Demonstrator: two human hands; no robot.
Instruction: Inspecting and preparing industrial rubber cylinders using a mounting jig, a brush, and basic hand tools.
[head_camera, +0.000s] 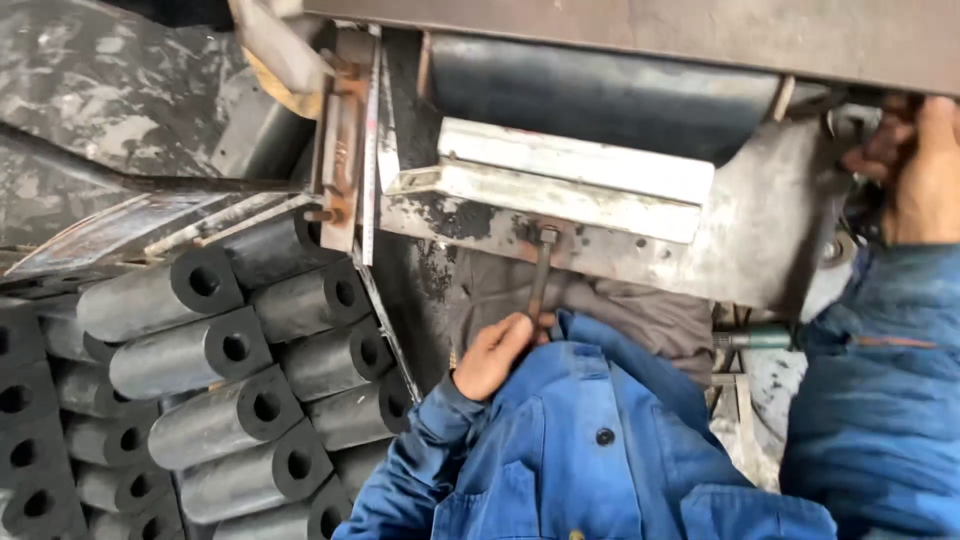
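Note:
My left hand (495, 355) is closed around the lower end of a rusty wrench (540, 285). The wrench runs up to a bolt head (548, 237) on the lower flange of a worn steel bracket (560, 195). My right hand (915, 170) reaches up at the far right. Its fingers curl around a dark fitting (858, 150) at the right end of the black roller (600, 95) behind the bracket. What sits under those fingers is hidden. Blue jacket sleeves cover both arms.
Several black rubber sleeves with round bores (230, 390) are stacked at the left. A narrow steel rule (371, 150) hangs upright beside a rusty upright (340, 150). A green-handled tool (765, 340) lies under the grey plate (770, 230). A steel beam (700, 35) runs overhead.

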